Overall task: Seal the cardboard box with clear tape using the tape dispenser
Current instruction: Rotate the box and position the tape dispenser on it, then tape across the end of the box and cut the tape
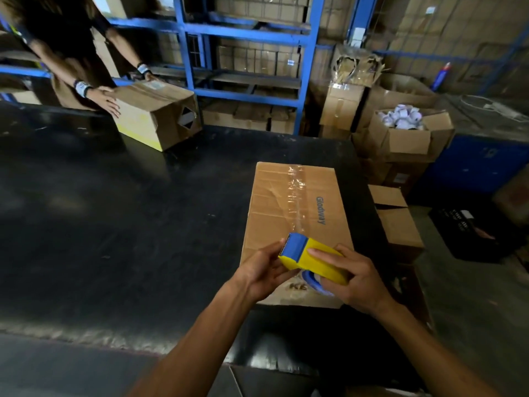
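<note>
Both forearms bare, no sleeves, left hand (259,267) and right hand (355,277) ungloved.

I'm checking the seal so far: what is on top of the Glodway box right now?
A strip of clear tape runs along the cardboard box top. Both hands hold the tape dispenser over its near end, covering the tape's end there.

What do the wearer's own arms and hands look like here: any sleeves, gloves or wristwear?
Both forearms are bare as far as the picture shows: no sleeves in view. The left hand and right hand are ungloved, with no rings, watch or wristbands visible. No markings can be made out.
</note>
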